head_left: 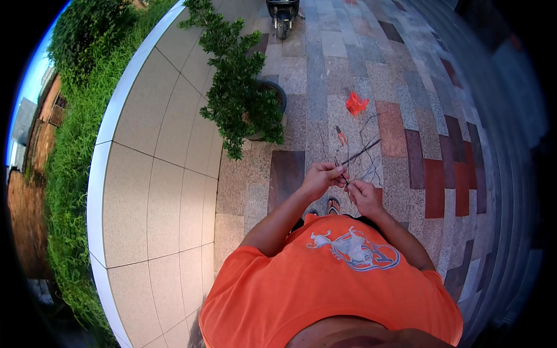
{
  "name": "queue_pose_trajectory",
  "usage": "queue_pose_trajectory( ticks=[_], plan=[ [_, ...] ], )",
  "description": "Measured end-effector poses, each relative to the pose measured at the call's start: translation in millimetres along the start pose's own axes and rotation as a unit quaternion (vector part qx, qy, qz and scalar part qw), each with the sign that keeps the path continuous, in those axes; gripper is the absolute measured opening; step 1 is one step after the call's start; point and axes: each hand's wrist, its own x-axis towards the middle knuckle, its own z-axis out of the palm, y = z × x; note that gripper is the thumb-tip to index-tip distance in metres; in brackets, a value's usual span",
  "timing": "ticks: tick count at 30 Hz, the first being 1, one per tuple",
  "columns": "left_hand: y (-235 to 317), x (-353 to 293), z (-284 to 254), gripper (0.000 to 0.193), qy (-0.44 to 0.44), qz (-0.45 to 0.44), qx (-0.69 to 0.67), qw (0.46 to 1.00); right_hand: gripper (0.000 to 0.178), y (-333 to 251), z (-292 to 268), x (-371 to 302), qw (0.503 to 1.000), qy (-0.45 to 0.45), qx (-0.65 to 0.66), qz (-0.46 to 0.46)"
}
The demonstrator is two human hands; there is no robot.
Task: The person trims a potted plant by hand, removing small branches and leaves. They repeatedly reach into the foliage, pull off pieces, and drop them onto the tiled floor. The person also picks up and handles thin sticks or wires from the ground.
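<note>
My left hand (pixel 322 179) and my right hand (pixel 364 196) are close together in front of my body, with fingers closed. Between them they grip a thin dark branch (pixel 364 150) that slants up and away to the right. Fine bare twigs (pixel 369 171) spread from around it; some may lie on the paving. Just beyond my hands a small hand tool with red-orange handles (pixel 342 138) lies on the ground, its exact kind too small to tell. Farther off is a crumpled bright red thing (pixel 356 104), possibly plastic or cloth. My fingertips hide the near end of the branch.
A leafy potted shrub (pixel 235 87) stands ahead left in a dark round pot (pixel 277 93), beside a low tiled wall (pixel 168 191). Beyond the wall grows grass (pixel 72 197). A parked scooter (pixel 282 16) is at the far end. Steps (pixel 510 174) run along the right of the patterned paving (pixel 325 75).
</note>
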Motion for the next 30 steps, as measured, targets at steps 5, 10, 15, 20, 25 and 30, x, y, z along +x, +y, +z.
queue_pose_trajectory(
  ticks=[5, 10, 15, 20, 25, 30],
  plan=[
    [-3.8, 1.7, 1.7, 0.017, 0.001, 0.042, 0.060, 0.997, 0.021, -5.3, 0.7, -1.5, 0.999, 0.018, -0.051, 0.010],
    [-9.9, 7.5, 4.2, 0.017, 0.030, 0.072, 0.120, 0.990, 0.022, -14.1, 4.1, -2.8, 0.998, 0.033, -0.055, 0.015],
    [-13.8, 12.8, 9.5, 0.018, 0.067, 0.091, 0.193, 0.975, 0.022, -22.0, 12.1, -3.3, 0.996, 0.050, -0.011, 0.072],
    [-6.2, 14.9, 6.6, 0.017, 0.036, 0.055, 0.142, 0.988, 0.022, -19.5, 13.7, -1.2, 0.996, 0.064, -0.005, 0.063],
    [1.5, 12.6, 2.8, 0.016, -0.007, 0.039, 0.107, 0.993, 0.022, -19.6, 11.5, 0.3, 0.996, 0.057, 0.000, 0.062],
    [-0.2, 26.0, -3.4, 0.017, -0.035, 0.011, 0.116, 0.993, 0.021, -28.1, 10.1, 2.3, 0.991, 0.057, 0.085, 0.091]
  ],
)
